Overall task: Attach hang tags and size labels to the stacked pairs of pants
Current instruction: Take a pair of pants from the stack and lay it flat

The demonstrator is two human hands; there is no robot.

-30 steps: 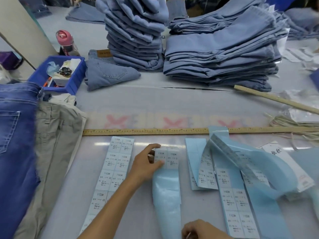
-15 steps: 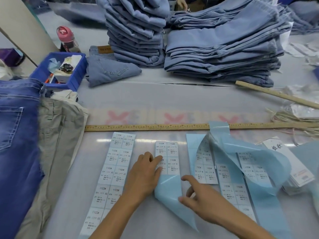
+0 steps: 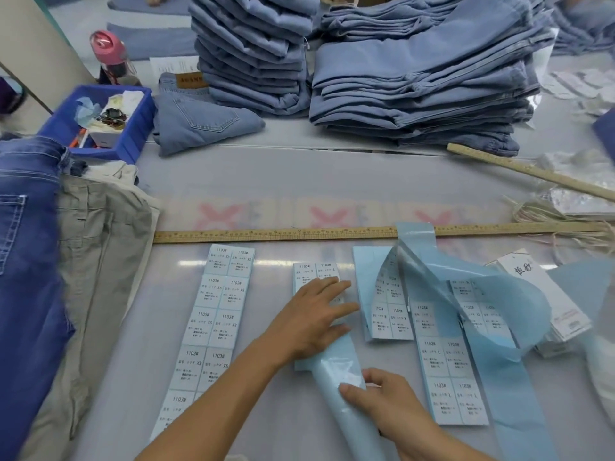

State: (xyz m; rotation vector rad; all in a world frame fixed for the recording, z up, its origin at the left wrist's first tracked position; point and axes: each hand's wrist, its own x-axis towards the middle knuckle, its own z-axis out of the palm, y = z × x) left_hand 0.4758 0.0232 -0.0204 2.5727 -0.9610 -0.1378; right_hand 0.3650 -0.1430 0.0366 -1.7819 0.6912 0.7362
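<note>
Tabletop (image 3: pixel 332 181): bare band between far stacked pants (image 3: pixel 416 78) and the long ruler (image 3: pixel 276 235). Dark jeans (image 3: pixel 26 277) and khaki pants (image 3: pixel 100 261) overhang the left edge, cut off by the frame. Label strips near of the ruler: XS strip (image 3: pixel 216 314) left, L strip (image 3: pixel 449 377) right, a curled blue backing (image 3: pixel 499 311) hiding part of it. Left hand (image 3: pixel 312 321) lies flat, fingers straight, pressing the S strip (image 3: pixel 316 271). Right hand (image 3: pixel 386 400) pinches that strip's loose backing (image 3: pixel 346 394). Hang tags (image 3: pixel 539 294) far right, print hard to read.
</note>
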